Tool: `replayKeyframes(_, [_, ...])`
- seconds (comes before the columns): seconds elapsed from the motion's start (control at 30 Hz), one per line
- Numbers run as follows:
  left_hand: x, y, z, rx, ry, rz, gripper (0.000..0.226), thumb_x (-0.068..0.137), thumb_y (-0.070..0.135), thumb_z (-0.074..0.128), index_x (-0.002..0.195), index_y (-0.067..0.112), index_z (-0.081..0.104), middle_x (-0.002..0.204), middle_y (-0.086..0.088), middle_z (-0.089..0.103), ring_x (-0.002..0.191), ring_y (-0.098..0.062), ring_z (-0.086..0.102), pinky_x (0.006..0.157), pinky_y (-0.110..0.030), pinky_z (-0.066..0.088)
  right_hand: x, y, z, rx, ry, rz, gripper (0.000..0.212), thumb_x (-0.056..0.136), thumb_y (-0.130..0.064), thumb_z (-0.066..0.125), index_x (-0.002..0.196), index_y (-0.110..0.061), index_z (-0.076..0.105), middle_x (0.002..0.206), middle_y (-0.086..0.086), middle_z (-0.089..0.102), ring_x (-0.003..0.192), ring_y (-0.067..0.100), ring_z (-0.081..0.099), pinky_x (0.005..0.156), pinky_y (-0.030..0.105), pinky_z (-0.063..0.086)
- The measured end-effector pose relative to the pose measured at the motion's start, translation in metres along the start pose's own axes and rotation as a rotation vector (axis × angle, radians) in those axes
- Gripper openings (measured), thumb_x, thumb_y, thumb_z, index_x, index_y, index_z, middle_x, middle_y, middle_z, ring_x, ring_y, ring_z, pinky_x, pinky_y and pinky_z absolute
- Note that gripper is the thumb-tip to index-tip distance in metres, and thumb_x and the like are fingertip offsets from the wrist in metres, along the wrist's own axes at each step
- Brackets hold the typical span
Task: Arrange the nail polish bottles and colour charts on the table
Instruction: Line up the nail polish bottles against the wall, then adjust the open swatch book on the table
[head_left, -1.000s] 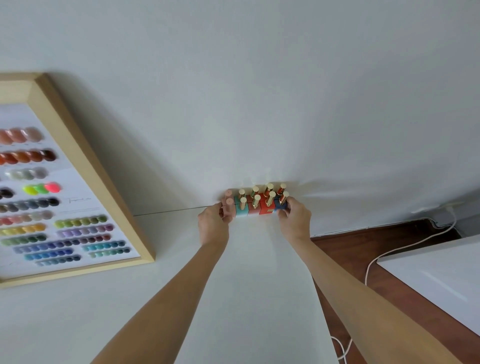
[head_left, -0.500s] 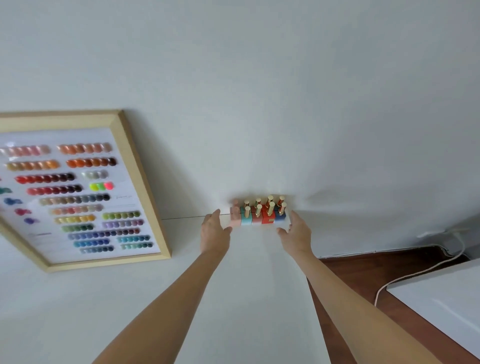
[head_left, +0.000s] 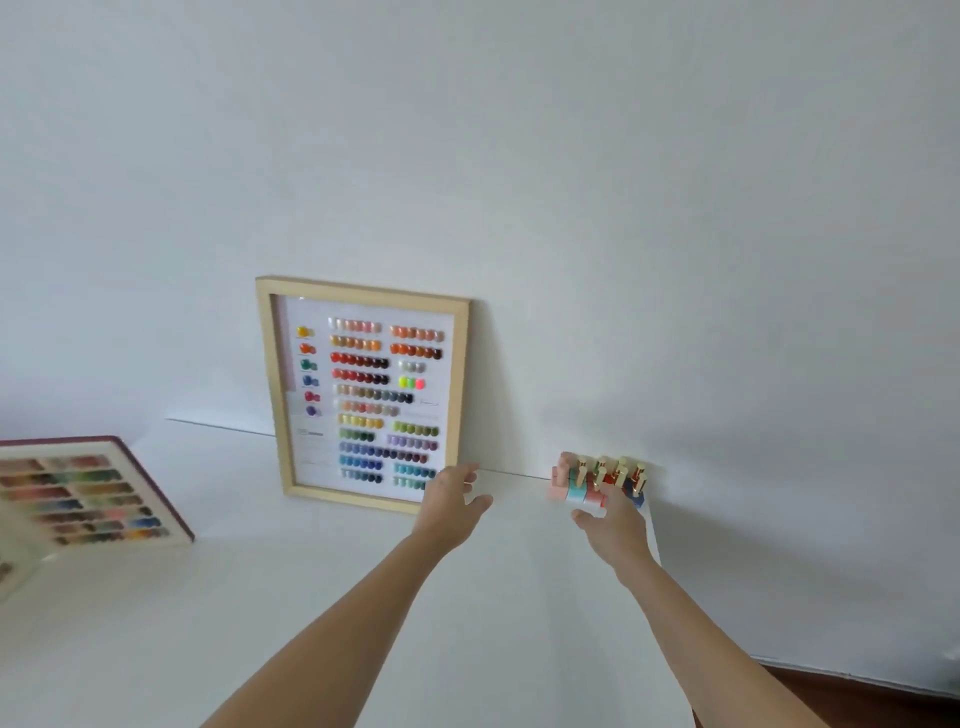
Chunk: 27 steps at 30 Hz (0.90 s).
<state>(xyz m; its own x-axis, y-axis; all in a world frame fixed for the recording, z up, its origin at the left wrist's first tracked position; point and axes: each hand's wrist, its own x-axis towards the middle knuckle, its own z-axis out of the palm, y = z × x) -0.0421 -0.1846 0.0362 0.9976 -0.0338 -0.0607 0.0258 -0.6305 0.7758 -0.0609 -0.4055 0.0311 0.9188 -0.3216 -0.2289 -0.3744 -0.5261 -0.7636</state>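
While the left hand (head_left: 451, 500) was held with fingers spread and holding nothing, just in front of the framed colour chart (head_left: 363, 395), the right hand (head_left: 613, 525) was stretched open-fingered at the nail polish bottles (head_left: 597, 480) (contact could not be told). These were clustered at the table's (head_left: 311, 597) back right corner, against the wall; a second colour chart (head_left: 88, 493) was laid flat far left.

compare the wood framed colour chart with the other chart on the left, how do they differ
The wood-framed colour chart stands upright, leaning against the wall; the dark-red-edged colour chart lies flat on the table. The framed one has a pale wooden border, the flat one a dark red edge. The left hand reaches toward the framed chart's lower right corner; no hand is near the flat one. Both show rows of many-coloured swatches.
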Motion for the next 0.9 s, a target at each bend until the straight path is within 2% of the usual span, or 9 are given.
replayKeyframes(0.07, [-0.013,-0.012,-0.029,-0.018,0.037,-0.007,0.052,0.088,0.021,0.067,0.137,0.014,0.048,0.122,-0.002,0.061,0.110,-0.014,0.058,0.094,-0.028,0.047,-0.015,-0.020,0.014,0.019,-0.048,-0.047,0.052,0.085,-0.013,0.065,0.133,-0.011,0.044,0.134,0.008,0.051,0.116,0.023,0.048,0.090,0.032,0.041])
replayKeyframes(0.2, [-0.043,-0.043,-0.091,-0.039,0.112,-0.016,0.054,0.088,0.023,0.068,0.137,0.015,0.048,0.124,-0.003,0.061,0.111,-0.015,0.059,0.093,-0.027,0.047,-0.045,-0.059,0.052,0.016,-0.100,-0.110,0.058,0.085,-0.014,0.066,0.136,-0.008,0.040,0.139,0.012,0.046,0.127,0.024,0.045,0.100,0.037,0.040])
replayKeyframes(0.37, [-0.093,-0.105,-0.183,-0.013,0.200,-0.036,0.054,0.088,0.023,0.067,0.137,0.013,0.047,0.124,-0.006,0.060,0.110,-0.017,0.059,0.093,-0.028,0.047,-0.098,-0.114,0.123,-0.035,-0.149,-0.184,0.054,0.085,-0.019,0.065,0.134,-0.010,0.044,0.137,0.013,0.050,0.126,0.026,0.046,0.095,0.036,0.042])
replayKeyframes(0.53, [-0.145,-0.177,-0.271,0.046,0.299,-0.106,0.055,0.089,0.025,0.066,0.138,0.013,0.046,0.125,-0.005,0.060,0.113,-0.018,0.057,0.096,-0.029,0.045,-0.148,-0.164,0.199,-0.041,-0.263,-0.284,0.050,0.086,-0.018,0.065,0.132,-0.016,0.046,0.133,0.011,0.053,0.117,0.025,0.052,0.084,0.031,0.041])
replayKeyframes(0.73, [-0.191,-0.243,-0.355,0.138,0.405,-0.164,0.049,0.087,0.024,0.067,0.132,0.012,0.052,0.123,-0.007,0.063,0.114,-0.022,0.059,0.097,-0.034,0.048,-0.194,-0.219,0.275,-0.069,-0.360,-0.413,0.048,0.085,-0.015,0.065,0.131,-0.015,0.049,0.130,0.012,0.055,0.114,0.026,0.055,0.085,0.031,0.044])
replayKeyframes(0.9, [-0.192,-0.270,-0.403,0.214,0.499,-0.159,0.049,0.087,0.016,0.064,0.134,0.013,0.052,0.129,-0.008,0.061,0.120,-0.026,0.056,0.101,-0.040,0.047,-0.205,-0.263,0.314,-0.105,-0.406,-0.590,0.042,0.087,-0.012,0.064,0.128,-0.015,0.053,0.122,0.011,0.059,0.092,0.019,0.060,0.080,0.029,0.047])
